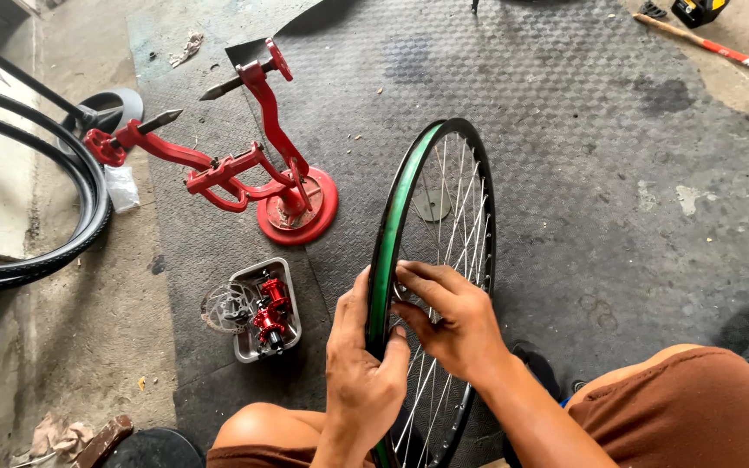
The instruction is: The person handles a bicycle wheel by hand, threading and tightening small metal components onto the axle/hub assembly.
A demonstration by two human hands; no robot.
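A black bicycle wheel rim [478, 186] with silver spokes [452, 208] stands upright on edge in front of me. A green rim strip [400, 195] lines its channel. My left hand [360, 373] wraps around the near part of the rim, thumb over the green strip. My right hand [448, 321] is on the other side of the rim, fingers pressed against the rim and the spokes close to the left hand. My knees in brown shorts show at the bottom.
A red truing stand [257, 165] stands on the black rubber mat [582, 130] to the left. Beside it lies a small tray [257, 309] with red hubs and a disc. Black tyres [62, 217] lean at far left. A red-and-white stick [713, 48] lies at top right.
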